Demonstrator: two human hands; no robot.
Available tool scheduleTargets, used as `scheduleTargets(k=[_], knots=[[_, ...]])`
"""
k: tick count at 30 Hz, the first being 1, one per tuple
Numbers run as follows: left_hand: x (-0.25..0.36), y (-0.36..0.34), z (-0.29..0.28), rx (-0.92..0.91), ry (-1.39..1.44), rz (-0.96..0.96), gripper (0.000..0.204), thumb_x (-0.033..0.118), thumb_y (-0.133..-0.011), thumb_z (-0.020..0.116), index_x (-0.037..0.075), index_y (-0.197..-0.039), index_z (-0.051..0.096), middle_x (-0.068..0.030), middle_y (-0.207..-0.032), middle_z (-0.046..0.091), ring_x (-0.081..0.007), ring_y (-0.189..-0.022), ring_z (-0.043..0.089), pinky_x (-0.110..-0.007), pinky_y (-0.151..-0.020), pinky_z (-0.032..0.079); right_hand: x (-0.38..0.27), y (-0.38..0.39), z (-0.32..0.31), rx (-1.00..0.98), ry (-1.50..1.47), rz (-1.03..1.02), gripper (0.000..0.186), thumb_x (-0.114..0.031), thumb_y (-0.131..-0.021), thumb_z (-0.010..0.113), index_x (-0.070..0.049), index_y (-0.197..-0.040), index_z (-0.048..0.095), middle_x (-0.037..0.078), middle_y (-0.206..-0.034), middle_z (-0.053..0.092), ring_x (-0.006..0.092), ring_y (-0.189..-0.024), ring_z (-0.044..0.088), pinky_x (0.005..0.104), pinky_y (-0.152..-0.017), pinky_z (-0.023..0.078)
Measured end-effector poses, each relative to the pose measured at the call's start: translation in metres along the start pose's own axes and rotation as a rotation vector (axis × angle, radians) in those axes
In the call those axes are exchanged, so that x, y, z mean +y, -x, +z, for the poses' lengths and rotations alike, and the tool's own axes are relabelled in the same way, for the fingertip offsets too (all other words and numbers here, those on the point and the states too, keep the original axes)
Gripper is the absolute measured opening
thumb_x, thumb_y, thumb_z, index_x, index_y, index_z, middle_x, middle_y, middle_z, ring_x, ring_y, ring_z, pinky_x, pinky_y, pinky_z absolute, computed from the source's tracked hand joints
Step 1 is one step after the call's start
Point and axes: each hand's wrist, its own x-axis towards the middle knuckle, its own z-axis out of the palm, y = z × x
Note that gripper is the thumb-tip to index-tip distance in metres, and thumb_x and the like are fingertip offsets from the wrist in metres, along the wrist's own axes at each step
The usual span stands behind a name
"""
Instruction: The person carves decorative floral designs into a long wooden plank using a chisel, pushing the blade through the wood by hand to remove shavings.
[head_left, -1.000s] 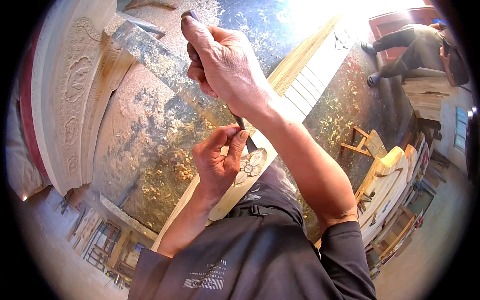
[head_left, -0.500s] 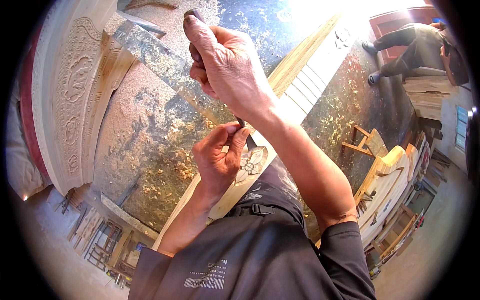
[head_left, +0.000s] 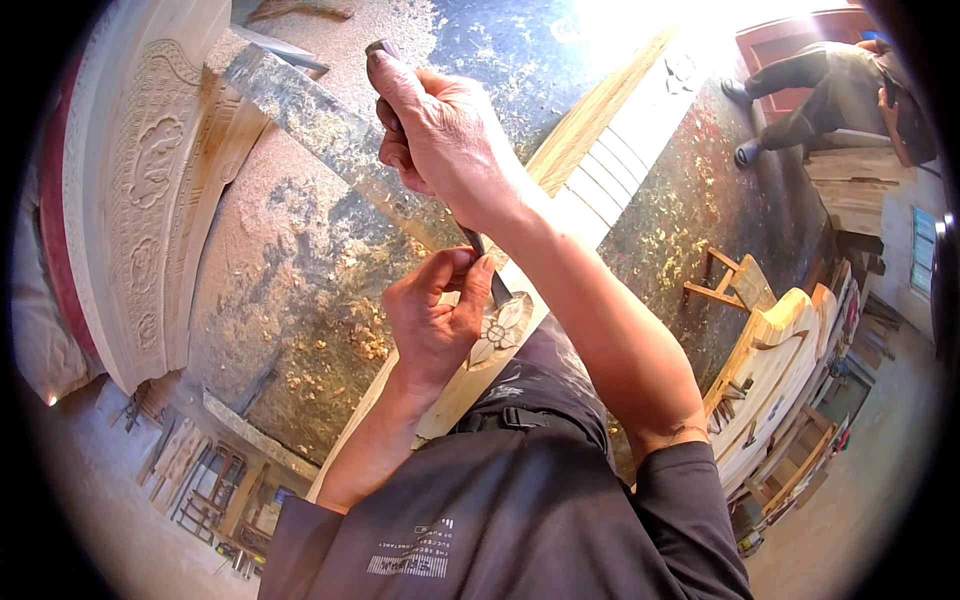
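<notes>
My right hand (head_left: 450,140) is closed round the upper handle of a long chisel (head_left: 501,291), its thumb near the handle's end. Lower down, my left hand (head_left: 438,315) pinches the chisel's metal shank between thumb and fingers. The blade rests at the upper left edge of an oval carved flower (head_left: 498,335) on a long pale wooden beam (head_left: 605,175), which runs diagonally beneath my arms and has several cross lines marked farther along. The chisel's middle is partly hidden by my right hand.
A large carved pale panel (head_left: 145,200) stands at left. A sawdust-covered plank (head_left: 300,115) crosses behind my hands. A small wooden stool (head_left: 745,285) and pale curved boards (head_left: 760,400) are at right. Another person (head_left: 820,105) is at upper right, near a reddish cabinet.
My right hand and forearm have shifted slightly left. My left hand keeps its pinch, and the blade remains at the carved flower's edge.
</notes>
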Motion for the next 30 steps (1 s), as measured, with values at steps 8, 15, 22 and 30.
scheduleTargets(k=[8, 15, 22, 30], knots=[[0.002, 0.000, -0.002, 0.009, 0.092, 0.027, 0.010, 0.005, -0.095, 0.079, -0.002, -0.100, 0.074, -0.0132, -0.082, 0.075, -0.0154, -0.070, 0.074, -0.030, -0.064, 0.055, -0.023, 0.009, 0.004, -0.008, 0.031, -0.119, 0.056, -0.057, -0.107, 0.060, -0.009, -0.078, 0.056, 0.001, -0.061, 0.054, 0.0049, -0.048, 0.046, 0.0225, -0.042, 0.035], [-0.002, -0.001, 0.000, -0.008, 0.051, 0.077, 0.012, 0.005, -0.095, 0.081, -0.001, -0.103, 0.075, -0.0128, -0.084, 0.076, -0.0150, -0.070, 0.072, -0.031, -0.065, 0.056, -0.016, 0.015, 0.002, 0.026, 0.018, -0.119, 0.053, -0.055, -0.106, 0.064, -0.010, -0.080, 0.057, -0.003, -0.064, 0.051, 0.0038, -0.055, 0.049, 0.0212, -0.046, 0.037], [0.001, -0.001, -0.002, -0.025, 0.029, 0.083, 0.012, 0.006, -0.095, 0.081, 0.000, -0.104, 0.075, -0.0123, -0.085, 0.076, -0.0160, -0.070, 0.072, -0.031, -0.065, 0.055, -0.021, 0.019, 0.003, 0.024, 0.021, -0.112, 0.053, -0.056, -0.105, 0.064, -0.010, -0.080, 0.056, -0.003, -0.064, 0.051, 0.0036, -0.055, 0.048, 0.0212, -0.046, 0.037], [0.000, 0.000, -0.002, -0.040, 0.023, 0.094, 0.013, 0.005, -0.095, 0.080, 0.000, -0.105, 0.075, -0.0121, -0.086, 0.077, -0.0166, -0.073, 0.074, -0.031, -0.066, 0.056, -0.021, 0.020, -0.002, -0.007, 0.017, -0.151, 0.053, -0.056, -0.106, 0.062, -0.010, -0.081, 0.056, -0.002, -0.064, 0.053, 0.0033, -0.052, 0.047, 0.0207, -0.044, 0.035]])
